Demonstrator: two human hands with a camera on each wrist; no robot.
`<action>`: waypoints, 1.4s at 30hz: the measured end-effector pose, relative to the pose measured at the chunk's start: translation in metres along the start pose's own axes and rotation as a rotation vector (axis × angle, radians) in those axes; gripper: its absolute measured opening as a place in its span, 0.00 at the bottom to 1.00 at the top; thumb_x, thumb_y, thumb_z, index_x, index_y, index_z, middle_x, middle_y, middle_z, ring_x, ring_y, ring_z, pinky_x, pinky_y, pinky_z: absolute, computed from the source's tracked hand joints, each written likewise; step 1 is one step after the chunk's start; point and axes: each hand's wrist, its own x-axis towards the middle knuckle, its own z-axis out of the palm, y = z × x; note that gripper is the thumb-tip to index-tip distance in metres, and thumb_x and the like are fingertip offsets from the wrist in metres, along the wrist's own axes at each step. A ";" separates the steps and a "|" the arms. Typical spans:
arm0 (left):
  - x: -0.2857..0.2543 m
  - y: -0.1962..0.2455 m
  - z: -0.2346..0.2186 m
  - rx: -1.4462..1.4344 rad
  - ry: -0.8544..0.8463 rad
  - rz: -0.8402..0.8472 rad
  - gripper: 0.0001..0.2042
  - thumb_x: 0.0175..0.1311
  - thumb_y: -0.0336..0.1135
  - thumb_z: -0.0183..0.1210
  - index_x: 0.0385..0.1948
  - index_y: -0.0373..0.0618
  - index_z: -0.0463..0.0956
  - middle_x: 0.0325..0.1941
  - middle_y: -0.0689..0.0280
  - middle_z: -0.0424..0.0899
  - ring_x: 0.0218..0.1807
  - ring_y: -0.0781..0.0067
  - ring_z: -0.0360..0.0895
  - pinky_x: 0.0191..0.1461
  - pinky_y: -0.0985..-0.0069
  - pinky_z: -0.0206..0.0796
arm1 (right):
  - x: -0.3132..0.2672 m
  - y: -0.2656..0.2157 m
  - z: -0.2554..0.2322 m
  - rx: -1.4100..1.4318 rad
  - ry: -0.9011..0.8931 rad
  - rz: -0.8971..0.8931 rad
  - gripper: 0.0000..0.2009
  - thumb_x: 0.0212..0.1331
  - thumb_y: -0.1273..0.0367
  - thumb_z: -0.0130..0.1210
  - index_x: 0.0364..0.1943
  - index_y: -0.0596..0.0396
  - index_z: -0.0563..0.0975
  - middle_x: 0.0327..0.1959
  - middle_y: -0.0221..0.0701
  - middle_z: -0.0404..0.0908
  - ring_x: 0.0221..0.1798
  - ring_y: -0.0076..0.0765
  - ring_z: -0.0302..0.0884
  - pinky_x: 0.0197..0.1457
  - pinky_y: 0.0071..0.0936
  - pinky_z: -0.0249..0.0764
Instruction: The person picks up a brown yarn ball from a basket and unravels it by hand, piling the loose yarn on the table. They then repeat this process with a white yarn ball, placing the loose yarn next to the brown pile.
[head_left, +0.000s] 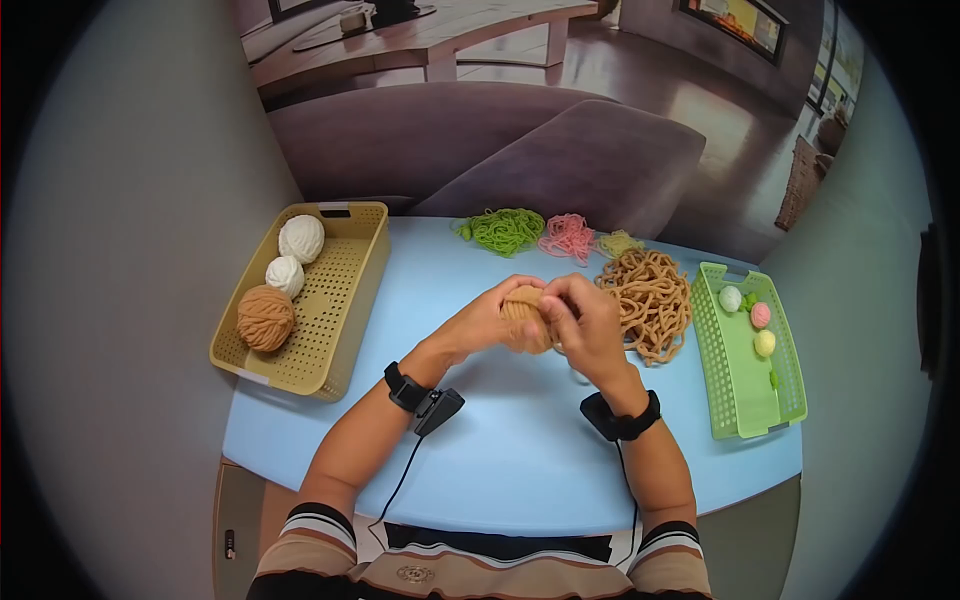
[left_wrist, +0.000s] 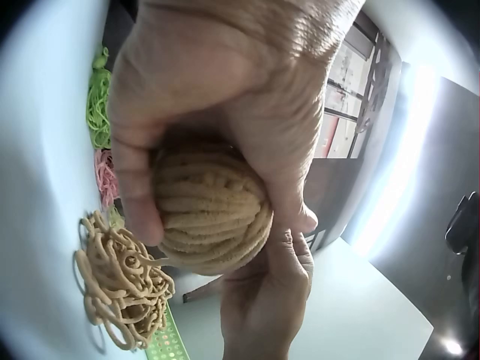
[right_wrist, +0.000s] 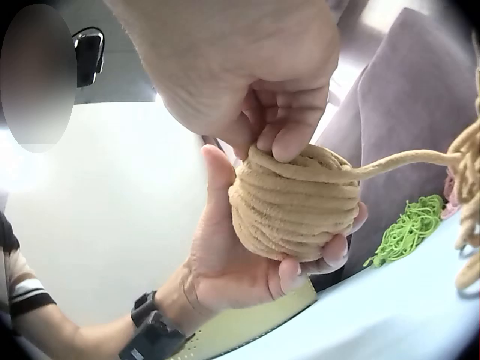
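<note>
Tan yarn ball [head_left: 521, 303]: is being held off the blue table [head_left: 500, 440], between both hands, just left of the loose tan pile [head_left: 650, 300].
Left hand [head_left: 485, 322]: is cupping the ball, with fingers and thumb curving round its sides.
Right hand [head_left: 590, 325]: is bending its fingers nearly closed, the tips pinching at yarn on the ball's top; whether one wrap or several, I cannot tell.
Strand [right_wrist: 405, 159]: is running from the ball to the loose tan pile.
Handling, judged: ball is probably weighing little and yielding when squeezed; plush yarn is likely giving good friction; nothing is appearing fragile, though outer wraps could be slipping loose.
Hold, judged: a broad palm across the wraps is looking safest; tugging one wrap is risking slack.
Right wrist view: is showing the pinching fingertips, which the left wrist view is losing behind the ball.
Left wrist view: is showing wraps crossing at the ball's side.
Head view: is alone showing the brown basket [head_left: 362, 300] and green basket [head_left: 709, 350] with their contents.
</note>
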 end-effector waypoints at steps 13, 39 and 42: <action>-0.001 0.003 -0.013 -0.128 0.288 0.176 0.39 0.61 0.47 0.67 0.72 0.46 0.59 0.61 0.59 0.76 0.60 0.66 0.78 0.59 0.66 0.76 | 0.011 0.093 -0.122 -0.126 0.601 0.372 0.08 0.69 0.67 0.59 0.42 0.59 0.79 0.28 0.25 0.79 0.31 0.20 0.74 0.36 0.22 0.72; -0.004 0.012 0.006 0.023 -0.024 -0.028 0.41 0.54 0.47 0.73 0.68 0.42 0.65 0.60 0.60 0.77 0.63 0.69 0.74 0.69 0.69 0.65 | 0.003 -0.005 -0.008 0.536 0.039 0.474 0.09 0.72 0.65 0.53 0.42 0.57 0.77 0.42 0.34 0.85 0.23 0.22 0.77 0.25 0.21 0.74; -0.006 0.017 0.006 0.003 0.006 -0.022 0.39 0.56 0.43 0.70 0.69 0.41 0.64 0.59 0.60 0.77 0.63 0.69 0.74 0.68 0.68 0.65 | 0.013 0.005 -0.028 0.732 0.230 0.453 0.11 0.75 0.62 0.49 0.44 0.55 0.75 0.45 0.37 0.86 0.21 0.18 0.75 0.22 0.15 0.73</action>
